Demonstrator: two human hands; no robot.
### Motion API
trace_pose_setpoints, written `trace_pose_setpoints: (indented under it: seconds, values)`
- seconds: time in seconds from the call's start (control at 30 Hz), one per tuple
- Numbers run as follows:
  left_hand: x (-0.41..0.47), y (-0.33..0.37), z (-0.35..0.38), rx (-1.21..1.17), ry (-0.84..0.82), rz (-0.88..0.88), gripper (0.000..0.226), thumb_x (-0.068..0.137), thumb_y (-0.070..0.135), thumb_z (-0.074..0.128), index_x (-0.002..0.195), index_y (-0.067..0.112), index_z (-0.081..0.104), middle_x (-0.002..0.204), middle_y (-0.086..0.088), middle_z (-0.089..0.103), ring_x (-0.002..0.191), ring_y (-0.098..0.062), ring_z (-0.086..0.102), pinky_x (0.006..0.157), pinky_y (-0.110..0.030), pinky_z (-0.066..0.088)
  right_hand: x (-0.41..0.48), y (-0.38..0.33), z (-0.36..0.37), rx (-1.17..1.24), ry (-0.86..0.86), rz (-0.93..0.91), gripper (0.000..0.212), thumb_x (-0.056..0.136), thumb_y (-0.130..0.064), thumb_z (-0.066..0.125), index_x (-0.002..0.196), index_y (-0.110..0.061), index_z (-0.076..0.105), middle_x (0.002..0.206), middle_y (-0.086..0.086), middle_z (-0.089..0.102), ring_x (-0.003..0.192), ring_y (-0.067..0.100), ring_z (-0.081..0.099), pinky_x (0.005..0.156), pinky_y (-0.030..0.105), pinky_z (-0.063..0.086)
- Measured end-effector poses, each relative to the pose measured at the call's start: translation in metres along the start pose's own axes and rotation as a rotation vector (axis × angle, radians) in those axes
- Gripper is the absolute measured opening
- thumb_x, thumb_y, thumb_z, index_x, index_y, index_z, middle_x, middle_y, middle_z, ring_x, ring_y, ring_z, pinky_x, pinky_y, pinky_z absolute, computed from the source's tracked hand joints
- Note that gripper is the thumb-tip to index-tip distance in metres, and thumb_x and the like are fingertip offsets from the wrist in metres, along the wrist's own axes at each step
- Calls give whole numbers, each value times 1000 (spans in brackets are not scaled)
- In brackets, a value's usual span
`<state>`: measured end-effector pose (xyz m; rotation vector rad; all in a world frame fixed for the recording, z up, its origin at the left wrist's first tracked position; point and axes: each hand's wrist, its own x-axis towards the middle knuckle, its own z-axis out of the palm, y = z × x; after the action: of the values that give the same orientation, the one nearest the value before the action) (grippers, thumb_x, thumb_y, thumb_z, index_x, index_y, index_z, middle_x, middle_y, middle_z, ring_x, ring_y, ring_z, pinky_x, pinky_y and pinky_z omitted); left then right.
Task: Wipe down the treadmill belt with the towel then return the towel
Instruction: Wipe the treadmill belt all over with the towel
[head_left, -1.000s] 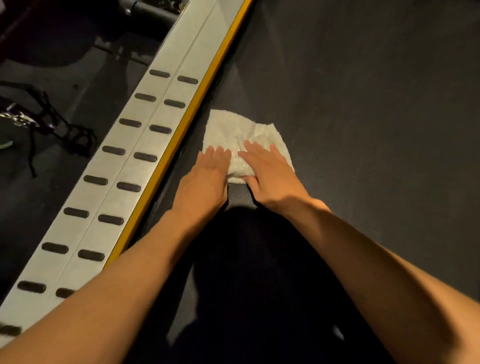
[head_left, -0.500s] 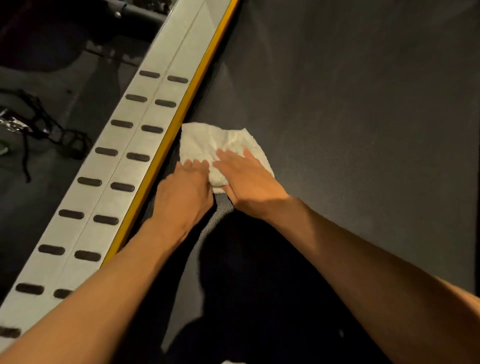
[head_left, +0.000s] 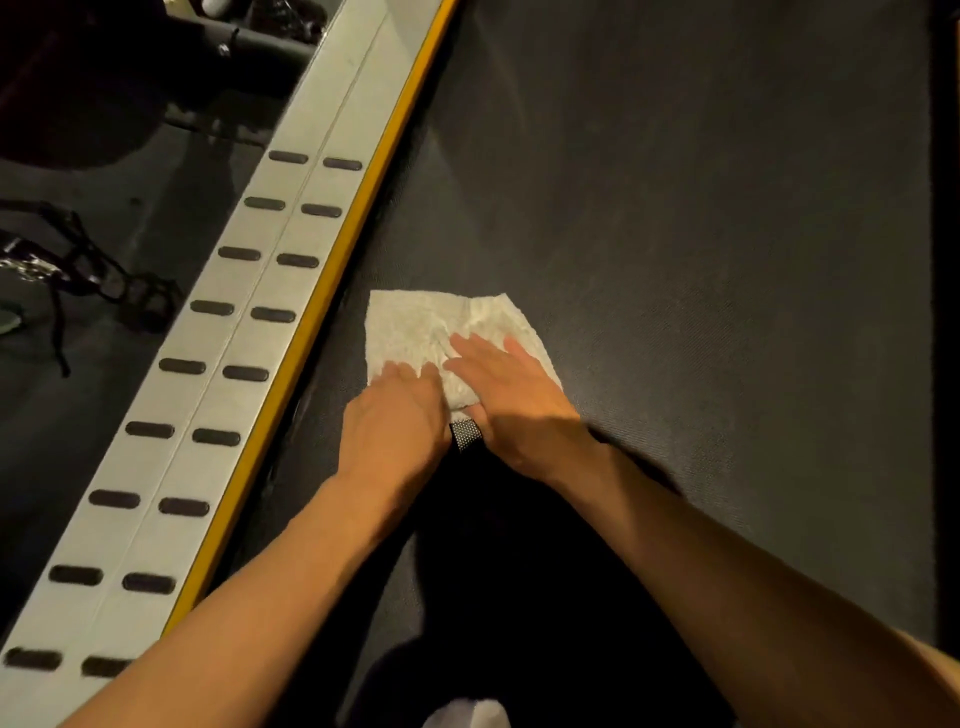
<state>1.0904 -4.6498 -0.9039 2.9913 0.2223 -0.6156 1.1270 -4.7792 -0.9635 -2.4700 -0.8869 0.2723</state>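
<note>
A white folded towel lies flat on the dark treadmill belt, close to the belt's left edge. My left hand presses palm-down on the towel's near left part. My right hand presses flat on its near right part, fingers spread and pointing away from me. The two hands lie side by side, almost touching. The near edge of the towel is hidden under them.
A grey side rail with dark oval grip pads and a yellow strip runs diagonally along the belt's left side. Beyond it, a dark floor holds black straps and metal parts. A black frame tube crosses top left.
Both hands and the towel slid left toward the yellow strip, then a little forward along the belt. The hands stay pressed on the towel throughout.
</note>
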Motion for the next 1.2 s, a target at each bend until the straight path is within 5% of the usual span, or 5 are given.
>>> trace_pose_setpoints:
  seconds: [0.43, 0.63, 0.83, 1.0, 1.2]
  values:
    - [-4, 34, 27, -43, -72, 175, 57, 97, 11, 34, 150, 11, 15, 159, -12, 8, 146, -28, 8, 113, -41, 24, -50, 39, -5, -116, 74, -21, 43, 86, -10, 54, 129, -7, 54, 142, 14, 47, 133, 29, 43, 113, 48, 26]
    - [35, 45, 14, -63, 39, 246, 55, 90, 8, 45, 143, 12, 31, 152, -8, 25, 136, -32, 32, 99, -46, 40, -22, 48, -39, -151, -27, 157, 51, 99, -24, 42, 148, -19, 27, 160, -2, 11, 147, 16, 3, 119, 37, -2]
    - [2, 57, 35, -36, -23, 314, 54, 98, 19, 37, 149, 17, 22, 159, -4, 11, 144, -27, 18, 106, -38, 34, -75, 47, -22, -84, 74, 127, 56, 81, -4, 63, 135, -11, 50, 148, 7, 41, 139, 27, 34, 117, 43, 15]
    - [31, 63, 25, -80, 21, 390, 52, 95, 16, 43, 146, 13, 32, 157, -8, 22, 142, -30, 24, 105, -48, 37, -55, 64, -44, -84, 14, 219, 52, 98, -19, 47, 147, -21, 31, 159, -3, 15, 147, 15, 6, 118, 33, -6]
    - [23, 94, 24, 37, -5, 388, 53, 91, 18, 45, 142, 12, 33, 152, -10, 27, 137, -28, 33, 101, -40, 39, -81, 65, -48, -28, 81, 276, 48, 91, -14, 58, 137, -16, 47, 150, 2, 36, 142, 15, 23, 117, 32, 9]
